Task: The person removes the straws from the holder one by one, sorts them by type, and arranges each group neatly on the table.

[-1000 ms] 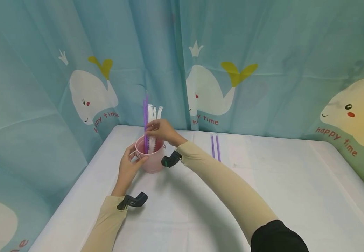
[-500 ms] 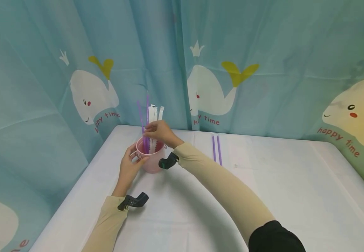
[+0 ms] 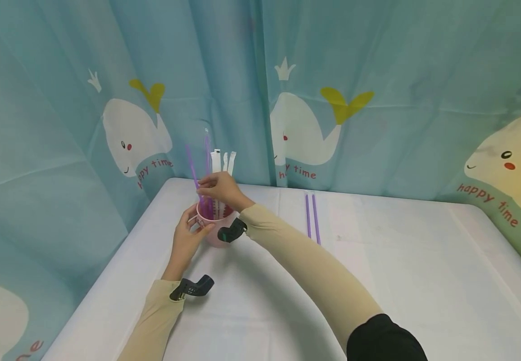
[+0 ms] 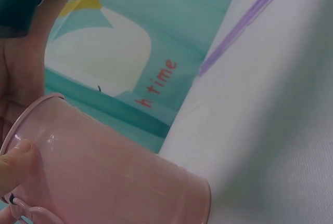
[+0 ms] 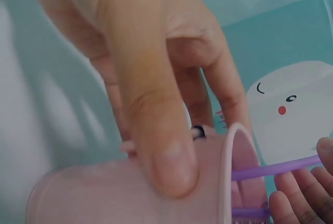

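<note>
A small pink bucket (image 3: 215,238) stands upright on the white table. My left hand (image 3: 183,243) grips its near left side, the thumb laid along the wall, as the right wrist view shows with the bucket (image 5: 104,195) up close. With bent fingertips my right hand (image 3: 225,189) pinches a purple straw (image 3: 191,161) that leans left, its lower end inside the bucket. Other purple straws (image 3: 207,150) rise from the bucket beside slim white-wrapped sticks (image 3: 216,160). In the left wrist view the left thumb (image 4: 18,164) presses the bucket below its rim; the held straw is hidden there.
Two purple straws (image 3: 315,218) lie side by side on the table (image 3: 400,265), to the right of the bucket and partly behind the right sleeve. A blue curtain (image 3: 233,75) printed with whales hangs behind the table's back edge.
The right hand has moved a little left, and the straw it pinches has tipped left, away from the other straws. The left hand keeps its grip on the bucket.
</note>
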The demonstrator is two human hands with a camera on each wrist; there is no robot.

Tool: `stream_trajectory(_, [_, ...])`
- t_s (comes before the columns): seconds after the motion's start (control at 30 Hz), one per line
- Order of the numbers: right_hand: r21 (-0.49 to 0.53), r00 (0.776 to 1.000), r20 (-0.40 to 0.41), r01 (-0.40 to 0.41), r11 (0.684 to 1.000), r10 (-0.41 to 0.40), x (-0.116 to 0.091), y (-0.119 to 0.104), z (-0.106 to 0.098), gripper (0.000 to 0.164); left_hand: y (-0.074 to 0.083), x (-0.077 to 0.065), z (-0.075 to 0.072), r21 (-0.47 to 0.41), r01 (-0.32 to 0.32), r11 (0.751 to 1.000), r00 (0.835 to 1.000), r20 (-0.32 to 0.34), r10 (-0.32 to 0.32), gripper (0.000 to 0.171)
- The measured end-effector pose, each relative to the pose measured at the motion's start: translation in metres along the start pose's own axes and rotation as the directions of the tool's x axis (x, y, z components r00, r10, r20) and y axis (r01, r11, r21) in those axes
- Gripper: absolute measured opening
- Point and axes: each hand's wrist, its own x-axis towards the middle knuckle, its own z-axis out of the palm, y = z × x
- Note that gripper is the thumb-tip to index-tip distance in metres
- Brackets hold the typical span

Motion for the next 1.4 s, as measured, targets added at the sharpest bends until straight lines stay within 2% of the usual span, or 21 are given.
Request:
stream_trajectory(0.17, [0.011,1.0,-0.008,0.007,1.0,-0.007,0.001,-0.002,0.006,0.025,0.0,0.001,0.0,0.007,0.018,1.0,1.0,0.005,-0.018,0.07])
stream_trajectory(0.5, [0.026,0.999,-0.016,0.043,0.999,-0.042,0.001,0.0,0.009,0.021,-0.001,0.001,0.001,0.004,0.009,1.0,1.0,0.0,-0.009,0.069])
stream_trajectory(0.97, [0.219,0.999,-0.015,0.053,0.974,-0.051,-0.001,-0.007,0.001,0.026,-0.001,0.002,0.0,-0.031,-0.019,0.999,1.0,0.012,0.019,0.068])
stream_trajectory(1.4, [0.26,0.993,-0.045,0.116,0.959,-0.108,0.0,-0.012,-0.014,0.027,0.0,0.0,0.001,-0.027,-0.007,1.0,1.0,0.006,0.007,0.07])
